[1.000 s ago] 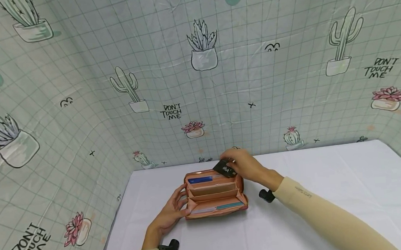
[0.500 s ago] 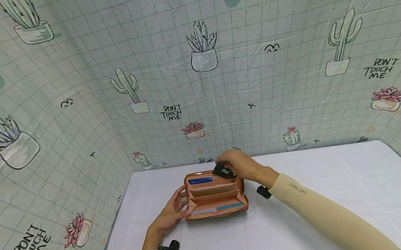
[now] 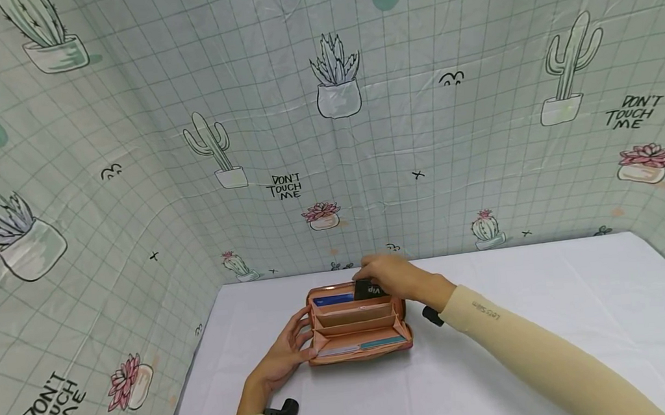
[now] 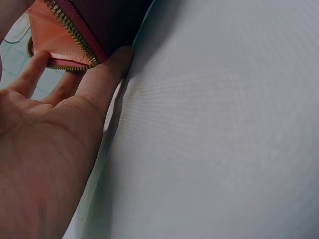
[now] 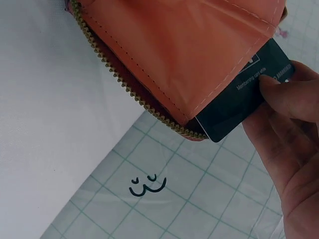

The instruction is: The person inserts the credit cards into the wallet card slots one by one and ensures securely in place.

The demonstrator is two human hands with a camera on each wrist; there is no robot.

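Observation:
An orange-lined zip wallet (image 3: 354, 327) stands open on the white table, its pockets facing up. At its left end my left hand (image 3: 282, 353) steadies it. The left wrist view shows the thumb on the dark outer cover and fingers across the zip edge (image 4: 79, 37). My right hand (image 3: 399, 276) pinches a black card (image 3: 368, 290) marked VIP at the back row. In the right wrist view this membership card (image 5: 227, 112) is partly inside an orange slot, and the thumb lies on its face. A blue card (image 3: 334, 300) sits in the slot to its left.
Pale and teal cards (image 3: 381, 342) show in the wallet's front pocket. White cloth covers the table (image 3: 521, 297). A patterned cactus curtain (image 3: 397, 131) hangs behind and at the left. Black wrist cameras (image 3: 290, 410) are strapped on both arms.
The black card has gone from tilted above the wallet to level and lower in the back slot, beside the blue card. My right hand moved down with it; the left hand stayed put.

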